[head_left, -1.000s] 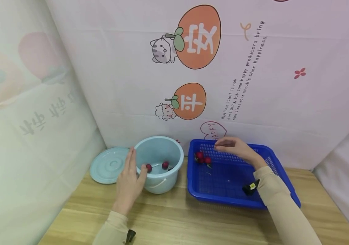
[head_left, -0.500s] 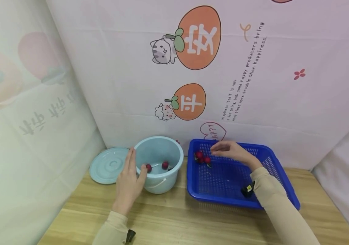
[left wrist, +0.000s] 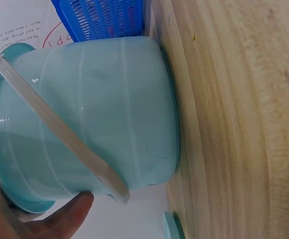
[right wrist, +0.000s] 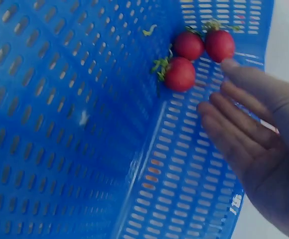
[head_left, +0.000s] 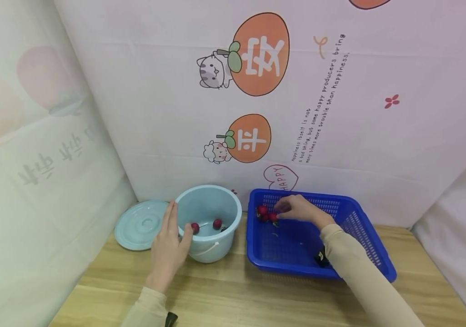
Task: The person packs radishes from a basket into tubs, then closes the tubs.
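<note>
My left hand (head_left: 168, 247) holds the light blue bucket (head_left: 212, 249) at its left rim. Its thumb lies over the rim and the long fingers run along the outer wall; the left wrist view shows the bucket's side and pale handle (left wrist: 60, 127). Two dark red radishes (head_left: 217, 224) lie inside the bucket. In the blue basket (head_left: 273, 263), three red radishes (right wrist: 180, 74) with green stems are bunched in the far left corner. My right hand (head_left: 300, 210) hovers beside them, palm towards them, nothing in its grasp; its thumb tip nears one radish (right wrist: 219, 46).
A round light blue lid (head_left: 140, 225) lies left of the bucket, by the wall sheet. The wooden table (head_left: 216, 295) runs along the front. A printed sheet (head_left: 167, 113) hangs close behind the basket and bucket.
My right hand has moved left and down into the basket towards the radishes. The left hand stays at the bucket, and the head view has shifted slightly.
</note>
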Action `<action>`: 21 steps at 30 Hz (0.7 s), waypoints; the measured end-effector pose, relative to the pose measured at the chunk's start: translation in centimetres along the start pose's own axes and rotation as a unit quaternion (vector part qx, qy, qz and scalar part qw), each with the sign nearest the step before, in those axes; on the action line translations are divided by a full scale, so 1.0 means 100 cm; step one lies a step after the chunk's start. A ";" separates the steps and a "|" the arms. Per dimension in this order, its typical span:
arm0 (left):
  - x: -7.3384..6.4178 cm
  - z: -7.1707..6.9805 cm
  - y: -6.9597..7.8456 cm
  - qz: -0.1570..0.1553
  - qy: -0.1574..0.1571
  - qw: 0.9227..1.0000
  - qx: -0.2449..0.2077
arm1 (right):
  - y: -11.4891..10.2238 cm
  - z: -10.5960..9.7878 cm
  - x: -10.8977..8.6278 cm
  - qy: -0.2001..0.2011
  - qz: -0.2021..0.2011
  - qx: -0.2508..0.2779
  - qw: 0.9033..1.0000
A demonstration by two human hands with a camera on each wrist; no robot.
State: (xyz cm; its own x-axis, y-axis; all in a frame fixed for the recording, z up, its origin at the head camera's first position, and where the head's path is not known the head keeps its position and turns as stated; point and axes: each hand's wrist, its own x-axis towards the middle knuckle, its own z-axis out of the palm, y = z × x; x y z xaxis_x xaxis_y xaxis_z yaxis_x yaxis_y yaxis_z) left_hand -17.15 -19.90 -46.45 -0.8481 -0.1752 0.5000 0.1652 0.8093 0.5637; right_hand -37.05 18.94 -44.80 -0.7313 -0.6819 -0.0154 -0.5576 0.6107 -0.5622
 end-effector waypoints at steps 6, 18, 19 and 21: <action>0.001 0.002 0.000 0.004 0.003 1.000 0.000 | -0.002 0.008 0.008 -0.029 0.008 -0.040 0.999; 0.003 0.003 -0.001 0.012 0.005 1.000 -0.005 | -0.013 0.015 0.014 -0.048 0.010 -0.088 0.995; 0.004 0.002 -0.001 0.013 0.004 1.000 -0.002 | -0.014 0.016 0.015 -0.046 0.013 -0.091 0.995; 0.006 -0.003 -0.003 0.015 0.008 1.000 0.004 | -0.017 0.019 0.018 -0.045 0.015 -0.089 0.995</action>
State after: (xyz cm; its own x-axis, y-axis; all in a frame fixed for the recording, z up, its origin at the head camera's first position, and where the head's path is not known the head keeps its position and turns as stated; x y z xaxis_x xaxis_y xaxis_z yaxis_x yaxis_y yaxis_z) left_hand -17.55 -20.38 -46.16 -0.8353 -0.1596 0.5262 0.1856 0.8189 0.5431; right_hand -36.71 15.89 -45.46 -0.7152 -0.6905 -0.1077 -0.6023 0.6872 -0.4060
